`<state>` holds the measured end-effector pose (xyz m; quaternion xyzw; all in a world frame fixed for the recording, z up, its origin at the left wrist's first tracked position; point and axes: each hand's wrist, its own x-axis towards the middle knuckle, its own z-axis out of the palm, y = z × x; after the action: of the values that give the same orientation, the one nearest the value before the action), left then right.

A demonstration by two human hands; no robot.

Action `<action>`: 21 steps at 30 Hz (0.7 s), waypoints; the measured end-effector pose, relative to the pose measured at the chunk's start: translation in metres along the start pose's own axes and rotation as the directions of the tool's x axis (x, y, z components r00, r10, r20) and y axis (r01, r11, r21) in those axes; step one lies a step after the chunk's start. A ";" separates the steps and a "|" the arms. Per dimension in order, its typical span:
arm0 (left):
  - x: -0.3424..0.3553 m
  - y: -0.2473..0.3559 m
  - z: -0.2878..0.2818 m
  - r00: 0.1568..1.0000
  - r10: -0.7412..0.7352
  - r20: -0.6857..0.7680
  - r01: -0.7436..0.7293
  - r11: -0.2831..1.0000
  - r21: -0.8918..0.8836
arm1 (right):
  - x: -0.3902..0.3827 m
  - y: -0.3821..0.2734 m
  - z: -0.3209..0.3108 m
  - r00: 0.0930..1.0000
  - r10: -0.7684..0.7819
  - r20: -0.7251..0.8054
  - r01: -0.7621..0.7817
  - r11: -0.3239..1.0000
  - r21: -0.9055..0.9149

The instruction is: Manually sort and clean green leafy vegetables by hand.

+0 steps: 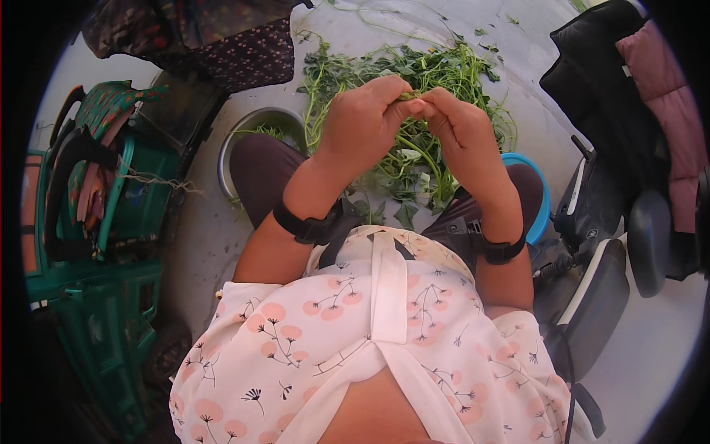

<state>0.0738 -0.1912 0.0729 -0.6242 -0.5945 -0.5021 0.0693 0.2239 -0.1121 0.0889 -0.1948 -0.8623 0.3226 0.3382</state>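
Note:
My left hand (361, 126) and my right hand (462, 137) meet at the fingertips in the upper middle, both closed in pinches on a short green stem (406, 95), mostly hidden by my fingers. Below them a loose heap of leafy green vines (403, 65) spreads over the pale floor (318, 22) between my bent legs. A steel basin (225, 174) with some green stems in it sits to the left, partly behind my knee. A blue basin (541, 211) shows at the right, largely hidden by my right leg and forearm.
At the left stand a green vehicle (96, 325) with cloth draped on it and dark patterned covers (251, 52) above. At the right are a black and white scooter (592, 303), a black padded coat (592, 74) and a pink padded one (658, 89).

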 end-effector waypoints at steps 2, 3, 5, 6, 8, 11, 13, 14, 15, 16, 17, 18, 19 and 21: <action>0.000 0.003 0.001 0.998 -0.053 0.032 0.055 0.997 -0.060 | 0.005 0.004 -0.006 0.998 -0.030 0.064 0.028 0.999 0.036; 0.002 0.006 0.005 0.997 -0.081 -0.003 0.081 0.995 -0.052 | 0.006 0.006 -0.005 0.998 -0.031 0.059 0.029 0.999 0.039; 0.006 0.006 0.011 0.994 -0.103 -0.034 0.102 0.994 -0.043 | 0.008 0.009 0.002 1.000 0.000 -0.019 0.000 1.000 0.023; 0.003 0.002 0.012 0.994 -0.070 -0.085 0.072 0.997 0.019 | 0.008 0.009 0.007 1.000 -0.003 -0.018 0.003 0.999 0.033; 0.004 -0.003 0.014 0.991 -0.033 -0.130 0.044 0.995 0.089 | 0.009 0.009 0.015 0.998 0.004 -0.058 -0.004 1.000 -0.001; 0.007 -0.010 0.012 0.998 0.022 -0.055 -0.011 0.983 0.184 | 0.012 0.016 0.011 1.000 -0.028 0.005 0.029 0.991 -0.128; 0.012 -0.012 0.009 0.994 -0.054 0.098 0.039 0.987 0.155 | 0.016 0.029 0.004 0.996 -0.054 0.066 0.060 0.994 -0.090; 0.015 -0.012 0.008 0.993 -0.055 0.101 0.038 0.987 0.159 | 0.019 0.035 0.000 0.989 -0.082 0.126 0.089 0.994 -0.055; 0.017 -0.012 0.009 0.985 -0.070 0.157 0.060 0.996 0.066 | 0.020 0.040 -0.004 0.989 -0.080 0.125 0.087 0.995 -0.051; 0.020 -0.012 0.008 0.974 -0.080 0.213 0.087 0.996 -0.026 | 0.021 0.045 -0.008 0.977 -0.134 0.164 0.130 0.991 0.038; 0.022 -0.009 0.007 0.973 -0.081 0.218 0.089 0.996 -0.025 | 0.023 0.048 -0.012 0.961 -0.191 0.198 0.168 0.977 0.129; 0.025 -0.006 0.003 0.933 -0.184 0.309 0.229 0.967 -0.113 | 0.026 0.051 -0.015 0.961 -0.192 0.196 0.168 0.976 0.135; 0.027 -0.005 0.001 0.873 -0.272 0.406 0.370 0.910 -0.187 | 0.030 0.054 -0.018 0.951 -0.204 0.233 0.156 0.966 0.206; 0.028 -0.007 0.004 0.819 -0.337 0.465 0.507 0.805 -0.308 | 0.035 0.061 -0.022 0.940 -0.217 0.263 0.142 0.950 0.278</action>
<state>0.0643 -0.1674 0.0876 -0.5592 -0.6003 -0.4861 -0.3011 0.2229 -0.0395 0.0750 -0.0200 -0.8681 0.4235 0.2582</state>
